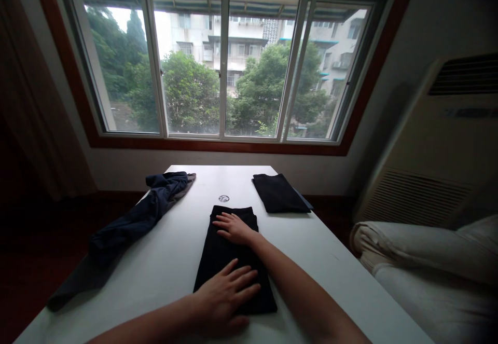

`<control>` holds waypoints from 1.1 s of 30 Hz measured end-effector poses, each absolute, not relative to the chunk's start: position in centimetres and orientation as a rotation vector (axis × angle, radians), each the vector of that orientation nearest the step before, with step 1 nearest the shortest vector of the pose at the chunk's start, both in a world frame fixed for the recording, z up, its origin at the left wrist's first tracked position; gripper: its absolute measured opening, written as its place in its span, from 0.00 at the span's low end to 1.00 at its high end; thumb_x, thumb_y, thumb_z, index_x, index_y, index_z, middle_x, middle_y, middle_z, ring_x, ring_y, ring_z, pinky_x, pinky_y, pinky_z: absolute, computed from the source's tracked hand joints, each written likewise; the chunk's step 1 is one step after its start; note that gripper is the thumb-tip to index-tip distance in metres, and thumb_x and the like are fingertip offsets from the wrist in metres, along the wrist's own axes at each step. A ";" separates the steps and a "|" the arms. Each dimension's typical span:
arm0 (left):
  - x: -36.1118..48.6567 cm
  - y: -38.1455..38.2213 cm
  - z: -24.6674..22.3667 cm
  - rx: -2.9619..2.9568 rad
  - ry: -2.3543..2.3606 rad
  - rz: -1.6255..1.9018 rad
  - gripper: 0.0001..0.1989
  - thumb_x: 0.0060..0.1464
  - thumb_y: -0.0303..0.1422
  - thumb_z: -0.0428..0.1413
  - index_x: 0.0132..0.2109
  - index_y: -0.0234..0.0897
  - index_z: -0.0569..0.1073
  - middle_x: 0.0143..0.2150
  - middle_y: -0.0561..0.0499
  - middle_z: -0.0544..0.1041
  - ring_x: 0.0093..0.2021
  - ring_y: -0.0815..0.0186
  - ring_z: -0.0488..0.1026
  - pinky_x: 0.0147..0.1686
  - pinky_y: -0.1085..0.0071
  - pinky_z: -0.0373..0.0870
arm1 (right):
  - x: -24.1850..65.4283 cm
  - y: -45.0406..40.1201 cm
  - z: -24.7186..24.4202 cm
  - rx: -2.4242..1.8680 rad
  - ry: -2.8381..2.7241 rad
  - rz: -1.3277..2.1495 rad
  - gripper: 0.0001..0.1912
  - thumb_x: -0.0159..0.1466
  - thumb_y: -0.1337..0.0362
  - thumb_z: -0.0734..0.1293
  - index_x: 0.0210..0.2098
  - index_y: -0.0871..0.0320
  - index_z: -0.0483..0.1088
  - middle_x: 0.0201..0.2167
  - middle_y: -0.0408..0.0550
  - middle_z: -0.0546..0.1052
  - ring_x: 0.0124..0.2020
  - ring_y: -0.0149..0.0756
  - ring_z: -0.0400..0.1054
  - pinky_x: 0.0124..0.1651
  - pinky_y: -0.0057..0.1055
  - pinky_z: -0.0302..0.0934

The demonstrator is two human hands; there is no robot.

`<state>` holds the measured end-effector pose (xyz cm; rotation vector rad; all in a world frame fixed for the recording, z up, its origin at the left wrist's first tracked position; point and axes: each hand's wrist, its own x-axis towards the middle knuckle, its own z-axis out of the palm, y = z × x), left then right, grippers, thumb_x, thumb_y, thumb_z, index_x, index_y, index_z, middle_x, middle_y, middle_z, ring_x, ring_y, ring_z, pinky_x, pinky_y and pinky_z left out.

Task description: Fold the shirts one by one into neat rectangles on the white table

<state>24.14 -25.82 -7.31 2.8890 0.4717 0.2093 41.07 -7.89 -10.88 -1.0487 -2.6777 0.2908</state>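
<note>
A folded black garment (229,253), which looks like a pair of trousers, lies flat on the white table (311,276) in front of me. My left hand (229,294) rests on its near part, palm down with the fingers spread. Farther up, close to the garment's far edge, my right hand (234,228) lies flat with its fingers stretched out. Neither hand grips anything. My forearms and hands cover part of the cloth.
Dark blue and grey clothes (151,204) lie crumpled along the table's left edge. At the far right is a folded dark stack (282,193). A small round mark (223,198) shows beyond the garment. Beige cushions (420,250) and an air conditioner (431,167) stand to the right.
</note>
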 end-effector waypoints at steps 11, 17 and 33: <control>23.8 -24.9 -7.3 3.027 0.388 0.225 0.39 0.70 0.58 0.44 0.78 0.43 0.50 0.78 0.42 0.53 0.76 0.47 0.54 0.73 0.46 0.50 | 40.8 -6.3 -9.4 -1.336 -2.692 0.374 0.35 0.74 0.40 0.57 0.76 0.43 0.52 0.79 0.46 0.45 0.79 0.50 0.34 0.76 0.57 0.28; 24.3 -23.6 -10.2 3.293 0.239 0.383 0.25 0.75 0.41 0.47 0.74 0.43 0.61 0.75 0.49 0.61 0.73 0.56 0.62 0.72 0.54 0.56 | 40.0 -8.7 -8.5 -1.128 -2.748 0.322 0.34 0.75 0.41 0.56 0.76 0.46 0.55 0.79 0.49 0.44 0.79 0.50 0.34 0.77 0.55 0.28; 24.8 -23.2 -11.3 3.412 0.215 0.406 0.22 0.75 0.39 0.47 0.71 0.46 0.65 0.73 0.52 0.66 0.72 0.58 0.64 0.70 0.55 0.60 | 36.8 -4.2 -9.7 -1.165 -2.805 0.321 0.42 0.72 0.36 0.56 0.77 0.52 0.53 0.78 0.56 0.43 0.79 0.51 0.33 0.76 0.55 0.28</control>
